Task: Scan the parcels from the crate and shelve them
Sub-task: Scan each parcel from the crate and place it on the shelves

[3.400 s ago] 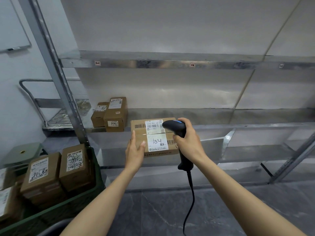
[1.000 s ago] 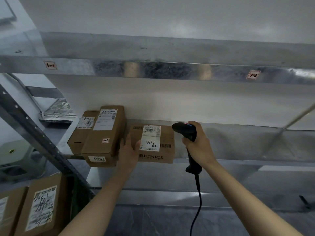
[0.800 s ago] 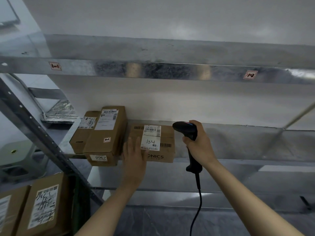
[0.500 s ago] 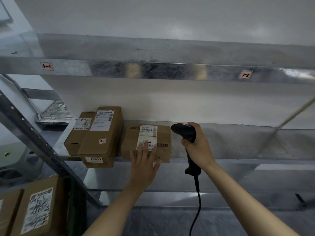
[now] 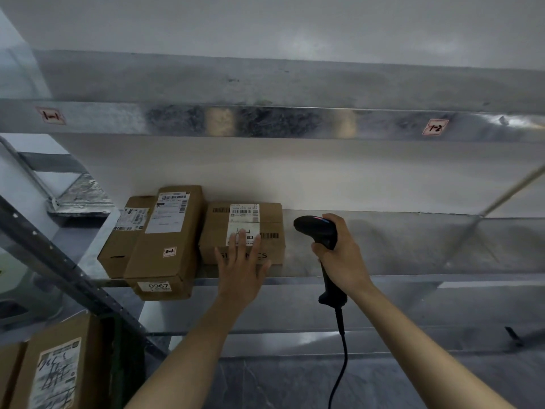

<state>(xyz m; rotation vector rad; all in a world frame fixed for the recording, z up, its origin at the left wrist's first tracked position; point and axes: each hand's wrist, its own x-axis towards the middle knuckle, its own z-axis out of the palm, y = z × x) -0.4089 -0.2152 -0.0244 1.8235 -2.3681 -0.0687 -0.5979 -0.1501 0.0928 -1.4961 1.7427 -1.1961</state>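
Note:
A brown cardboard parcel (image 5: 219, 231) with a white label lies on the metal shelf (image 5: 398, 255), beside two other parcels. My left hand (image 5: 243, 264) lies flat against its front face, fingers straight and spread, partly covering the label and the printed lettering. To the right of the parcel, my right hand (image 5: 343, 255) grips the handle of a black barcode scanner (image 5: 317, 230), whose head points left toward the parcel. Its cable (image 5: 340, 364) hangs down.
A long parcel (image 5: 165, 249) marked 0967 overhangs the shelf edge, with a smaller one (image 5: 125, 240) to its left. More labelled parcels (image 5: 56, 370) stand in a green crate (image 5: 113, 364) at the lower left. A slanted shelf upright (image 5: 67, 273) crosses the left side. An upper shelf (image 5: 265, 122) runs overhead.
My left hand has slid from the parcel's left side to its front face and flattened against it. The parcel sits further back on the shelf. My right hand has hardly moved.

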